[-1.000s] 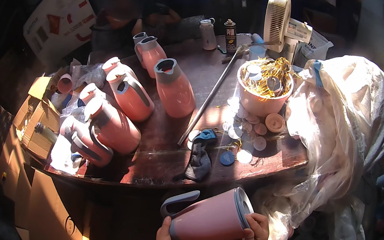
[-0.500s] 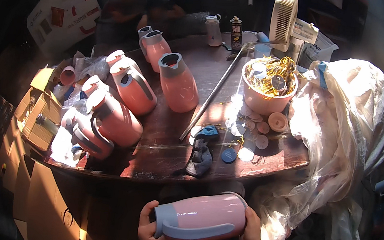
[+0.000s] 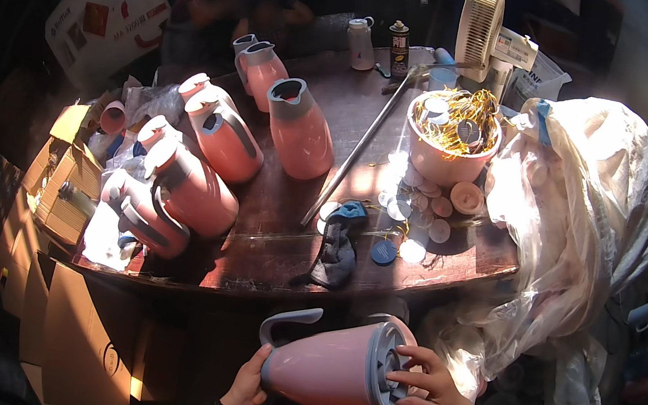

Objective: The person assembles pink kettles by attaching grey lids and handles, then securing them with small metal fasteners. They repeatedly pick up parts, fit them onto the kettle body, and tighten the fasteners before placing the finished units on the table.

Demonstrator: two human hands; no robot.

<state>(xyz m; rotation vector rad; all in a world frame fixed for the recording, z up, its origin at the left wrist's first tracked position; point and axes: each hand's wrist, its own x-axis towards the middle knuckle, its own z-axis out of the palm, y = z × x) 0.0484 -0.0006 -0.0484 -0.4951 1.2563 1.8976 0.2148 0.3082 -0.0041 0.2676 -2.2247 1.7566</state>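
A pink jug [image 3: 325, 370] with a grey handle [image 3: 289, 321] lies on its side in the air below the table's front edge. My left hand [image 3: 247, 380] is closed on its left end, near the handle, with some fingers hidden behind the body. Turned to the right is its round, grey-rimmed end [image 3: 381, 368], with grey and dark parts inside. There my right hand [image 3: 427, 385] has its fingers spread and bent, the tips at the parts inside the rim. Whether they grip any part is unclear.
Several pink jugs [image 3: 299, 141] stand on the dark table [image 3: 265, 265]. A dark glove [image 3: 335, 258], a metal rod [image 3: 359, 160] and loose discs [image 3: 412, 252] lie there. A tub [image 3: 441, 167] of tagged cords, a fan [image 3: 479, 30], plastic sheeting [image 3: 561, 227] and cardboard boxes [image 3: 86, 335] surround the space.
The jug has been turned over, so its handle now sits at the upper left and the round end faces right. My right hand has shifted from gripping that end to spreading fingers over it.
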